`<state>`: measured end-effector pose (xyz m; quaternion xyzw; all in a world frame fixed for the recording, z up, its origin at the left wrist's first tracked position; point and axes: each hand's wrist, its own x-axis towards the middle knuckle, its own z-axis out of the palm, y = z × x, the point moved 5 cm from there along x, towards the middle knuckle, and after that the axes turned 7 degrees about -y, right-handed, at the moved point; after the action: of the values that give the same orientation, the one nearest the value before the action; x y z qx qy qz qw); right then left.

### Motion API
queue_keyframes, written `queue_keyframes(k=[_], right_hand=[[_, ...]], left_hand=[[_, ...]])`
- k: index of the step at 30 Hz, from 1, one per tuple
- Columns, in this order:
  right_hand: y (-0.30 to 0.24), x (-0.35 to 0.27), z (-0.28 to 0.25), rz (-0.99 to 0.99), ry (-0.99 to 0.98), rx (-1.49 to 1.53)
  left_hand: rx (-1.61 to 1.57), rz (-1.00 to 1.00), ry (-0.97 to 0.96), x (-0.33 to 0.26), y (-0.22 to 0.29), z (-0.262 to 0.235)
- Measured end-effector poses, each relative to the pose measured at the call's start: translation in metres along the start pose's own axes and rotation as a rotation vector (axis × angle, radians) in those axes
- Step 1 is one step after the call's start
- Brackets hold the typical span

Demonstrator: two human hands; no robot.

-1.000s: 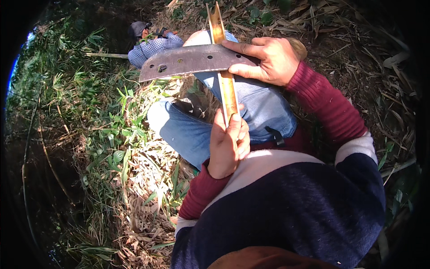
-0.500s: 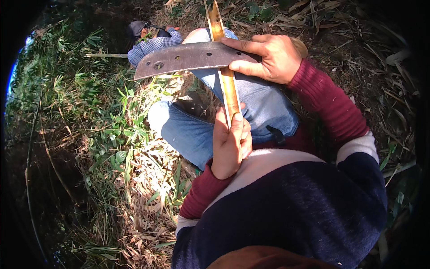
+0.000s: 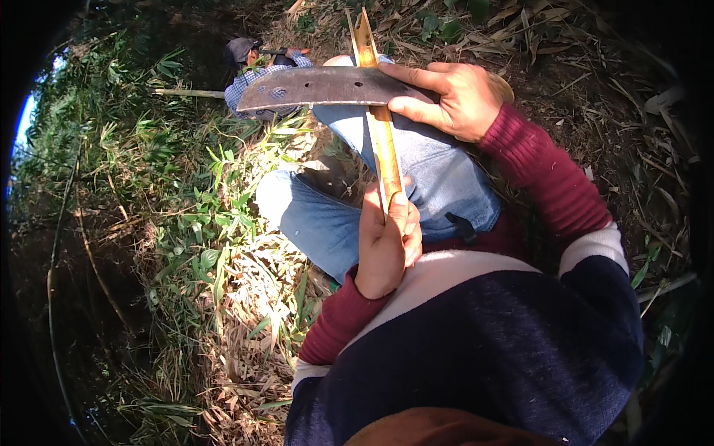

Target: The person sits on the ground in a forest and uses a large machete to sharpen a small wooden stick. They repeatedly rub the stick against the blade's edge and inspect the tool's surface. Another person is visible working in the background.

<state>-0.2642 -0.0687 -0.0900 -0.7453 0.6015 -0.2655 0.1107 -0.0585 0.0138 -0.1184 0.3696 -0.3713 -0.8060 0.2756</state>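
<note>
A long yellow-tan bamboo strip [image 3: 381,134] runs from the frame's top centre down to its middle, crossed near its upper end by a broad, dark, rust-flecked machete blade [image 3: 320,87] lying almost level, tip toward the upper left of the frame

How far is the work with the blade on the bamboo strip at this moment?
Done: the bamboo strip is already narrow. In hand: the left hand grips its near end, and the right hand lays the broad blade across it. Left: the blade sits far up the strip.
</note>
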Motion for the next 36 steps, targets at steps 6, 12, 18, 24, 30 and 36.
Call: queue_keyframes(k=[6, 12, 18, 24, 30, 36], right_hand=[[0.009, 0.021, -0.003, 0.094, 0.035, -0.109], [0.008, 0.055, 0.005, 0.099, 0.057, -0.100], [-0.015, -0.003, 0.003, -0.002, 0.070, -0.068], [0.031, 0.087, -0.003, 0.221, 0.022, -0.173], [0.009, 0.018, 0.011, 0.137, 0.049, -0.014], [0.003, 0.033, 0.005, 0.139, 0.065, -0.101]], left_hand=[[0.061, 0.020, 0.007, 0.002, -0.003, 0.004], [-0.091, 0.007, -0.011, 0.000, 0.005, 0.007], [-0.027, -0.024, 0.018, -0.001, -0.003, 0.003], [-0.051, -0.004, 0.013, 0.002, 0.003, 0.012], [-0.085, -0.032, 0.013, 0.000, -0.002, 0.005], [-0.041, -0.005, 0.011, 0.004, -0.002, 0.011]])
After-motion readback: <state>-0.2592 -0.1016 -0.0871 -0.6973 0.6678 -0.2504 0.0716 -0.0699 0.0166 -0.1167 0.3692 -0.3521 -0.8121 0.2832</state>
